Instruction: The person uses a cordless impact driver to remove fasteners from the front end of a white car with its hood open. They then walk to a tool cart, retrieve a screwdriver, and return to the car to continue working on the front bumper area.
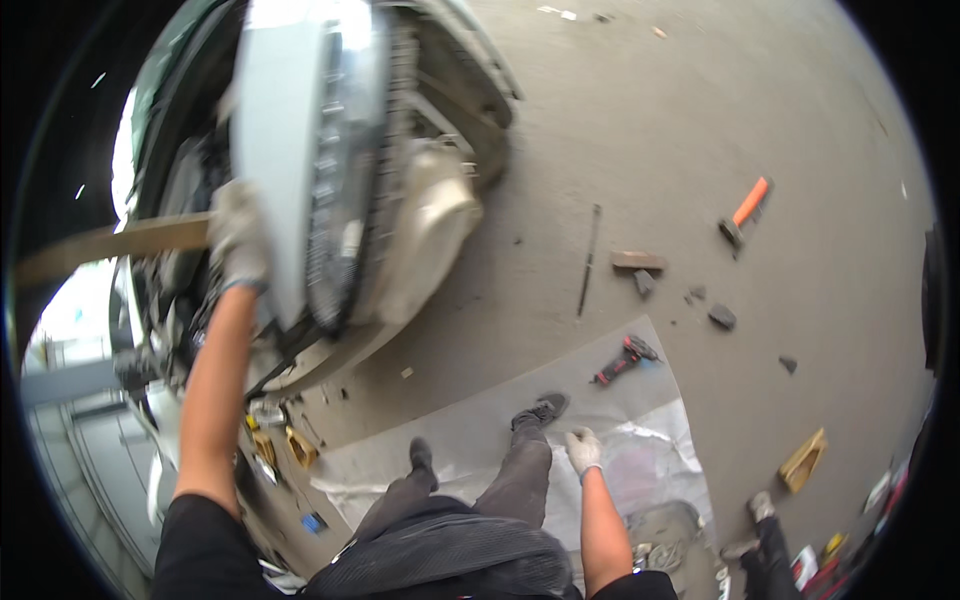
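My left hand (238,235), in a pale work glove, is raised at the front of a car. It is closed at the end of a flat wooden bar (150,238), which reaches out to the left; motion blurs the fingers. Beside this hand stands a light grey body panel (279,150) with a headlamp (345,190) along its edge. The car's front is opened up, and dark parts show behind the panel. My right hand (583,450), gloved too, hangs low over a sheet on the floor. Its fingers are loosely curled, with nothing visible in them.
A red and black power tool (625,360) lies on the grey sheet (480,410) under my feet. Farther right are an orange-handled hammer (745,215), a thin rod (589,260), a wooden block (638,261) and dark lumps (721,317). Another person's legs (768,550) show at lower right.
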